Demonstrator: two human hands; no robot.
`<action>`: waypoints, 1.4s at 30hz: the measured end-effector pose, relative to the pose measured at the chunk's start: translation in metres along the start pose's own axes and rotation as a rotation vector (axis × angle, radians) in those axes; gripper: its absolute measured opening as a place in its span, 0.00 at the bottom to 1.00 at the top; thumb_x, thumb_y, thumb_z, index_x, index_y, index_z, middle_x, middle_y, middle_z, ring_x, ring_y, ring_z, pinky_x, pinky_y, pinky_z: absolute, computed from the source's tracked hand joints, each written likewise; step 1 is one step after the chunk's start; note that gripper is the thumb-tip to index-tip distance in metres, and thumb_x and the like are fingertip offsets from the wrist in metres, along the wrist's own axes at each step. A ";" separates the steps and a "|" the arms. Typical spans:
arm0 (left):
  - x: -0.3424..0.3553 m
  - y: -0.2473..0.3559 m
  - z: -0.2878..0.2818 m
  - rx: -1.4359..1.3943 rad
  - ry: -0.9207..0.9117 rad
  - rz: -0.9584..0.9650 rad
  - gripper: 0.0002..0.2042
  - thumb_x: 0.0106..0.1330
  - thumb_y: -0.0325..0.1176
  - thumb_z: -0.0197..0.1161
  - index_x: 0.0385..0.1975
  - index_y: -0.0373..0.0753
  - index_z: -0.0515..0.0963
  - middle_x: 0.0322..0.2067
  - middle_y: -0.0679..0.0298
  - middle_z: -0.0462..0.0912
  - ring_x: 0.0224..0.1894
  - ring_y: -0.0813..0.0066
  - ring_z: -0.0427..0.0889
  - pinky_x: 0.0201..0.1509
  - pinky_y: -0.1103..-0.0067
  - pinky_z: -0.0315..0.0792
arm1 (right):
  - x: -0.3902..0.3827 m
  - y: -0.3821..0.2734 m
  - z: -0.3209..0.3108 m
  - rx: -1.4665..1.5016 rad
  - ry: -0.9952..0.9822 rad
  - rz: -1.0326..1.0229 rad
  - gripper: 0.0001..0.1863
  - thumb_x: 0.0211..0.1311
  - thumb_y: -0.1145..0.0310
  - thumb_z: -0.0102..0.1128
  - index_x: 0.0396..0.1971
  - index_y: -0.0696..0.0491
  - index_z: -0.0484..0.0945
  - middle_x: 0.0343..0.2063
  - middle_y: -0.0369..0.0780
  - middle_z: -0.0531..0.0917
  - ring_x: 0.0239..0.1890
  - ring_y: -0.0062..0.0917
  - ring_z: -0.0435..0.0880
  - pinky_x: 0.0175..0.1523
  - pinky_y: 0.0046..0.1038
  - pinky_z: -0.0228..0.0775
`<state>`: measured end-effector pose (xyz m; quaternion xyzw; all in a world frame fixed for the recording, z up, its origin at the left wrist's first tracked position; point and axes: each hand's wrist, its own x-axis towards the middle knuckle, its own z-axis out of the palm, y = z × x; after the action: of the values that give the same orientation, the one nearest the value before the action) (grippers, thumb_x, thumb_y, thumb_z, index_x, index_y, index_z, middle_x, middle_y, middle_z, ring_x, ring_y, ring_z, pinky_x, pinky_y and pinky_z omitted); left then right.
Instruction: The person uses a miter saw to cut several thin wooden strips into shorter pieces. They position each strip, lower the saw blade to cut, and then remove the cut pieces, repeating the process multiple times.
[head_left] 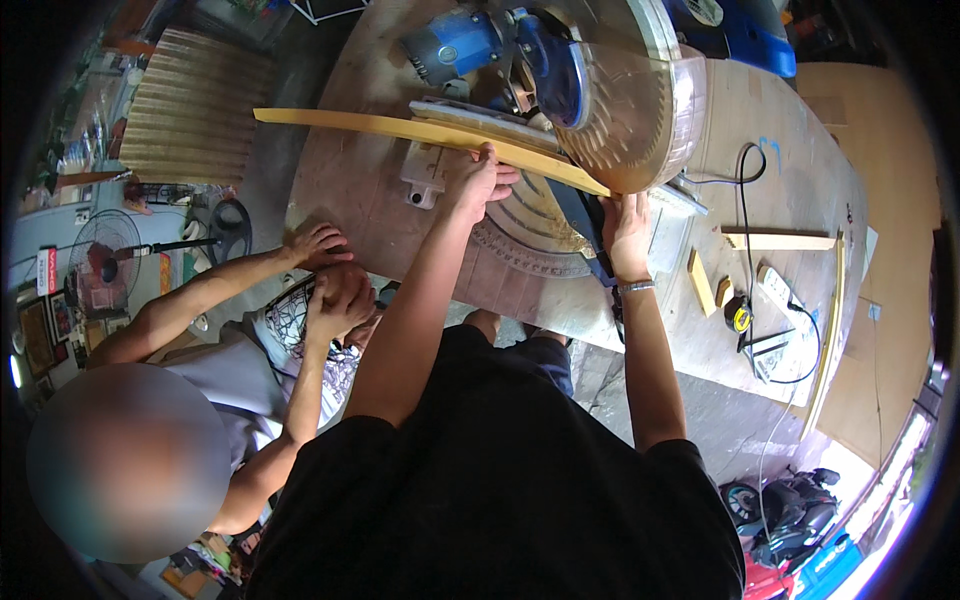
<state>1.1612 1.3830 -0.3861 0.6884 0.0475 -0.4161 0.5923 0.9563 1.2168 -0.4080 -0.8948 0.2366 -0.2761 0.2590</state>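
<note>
A long, narrow wooden strip [400, 128] lies across the bed of a blue miter saw [545, 60], along its fence. My left hand [480, 185] holds the strip near its middle, one digit over the wood and the other fingers pointing right. At the strip's right end, just below the toothed round blade [625, 125] and its clear guard [685, 110], my right hand [628, 230] has its fingers closed on the wood. Part of that grip is hidden. Beneath the strip shows the saw's curved angle scale [530, 262].
A co-worker's hands [335, 290] rest at the left table edge. On the right of the wooden table [670, 330] lie small wood offcuts [700, 283], a yellow-black tape measure [738, 314], a white power strip [775, 288], black cable [745, 200] and longer strips [780, 241].
</note>
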 end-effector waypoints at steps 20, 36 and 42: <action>0.000 -0.004 0.005 -0.153 0.033 0.044 0.15 0.79 0.44 0.51 0.46 0.37 0.70 0.37 0.52 0.87 0.39 0.63 0.90 0.37 0.71 0.85 | 0.025 -0.020 -0.052 -0.148 -0.167 -0.213 0.13 0.64 0.67 0.63 0.45 0.56 0.78 0.41 0.46 0.80 0.46 0.43 0.78 0.51 0.42 0.69; -0.008 -0.008 0.007 -0.228 0.077 0.087 0.15 0.75 0.46 0.59 0.41 0.40 0.73 0.37 0.52 0.87 0.39 0.62 0.90 0.40 0.67 0.84 | 0.016 -0.003 -0.008 -0.259 -0.192 -0.115 0.24 0.63 0.69 0.64 0.60 0.50 0.75 0.54 0.46 0.80 0.57 0.42 0.76 0.59 0.43 0.65; -0.001 -0.014 0.006 -0.308 0.083 0.107 0.10 0.74 0.41 0.62 0.35 0.44 0.72 0.36 0.61 0.86 0.39 0.67 0.89 0.42 0.69 0.83 | 0.014 0.003 -0.008 -0.265 -0.161 -0.139 0.24 0.62 0.71 0.64 0.59 0.52 0.75 0.54 0.48 0.80 0.58 0.45 0.76 0.64 0.45 0.63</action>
<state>1.1499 1.3825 -0.3959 0.6075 0.0983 -0.3429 0.7097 0.9605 1.2039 -0.3989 -0.9546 0.1869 -0.1871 0.1374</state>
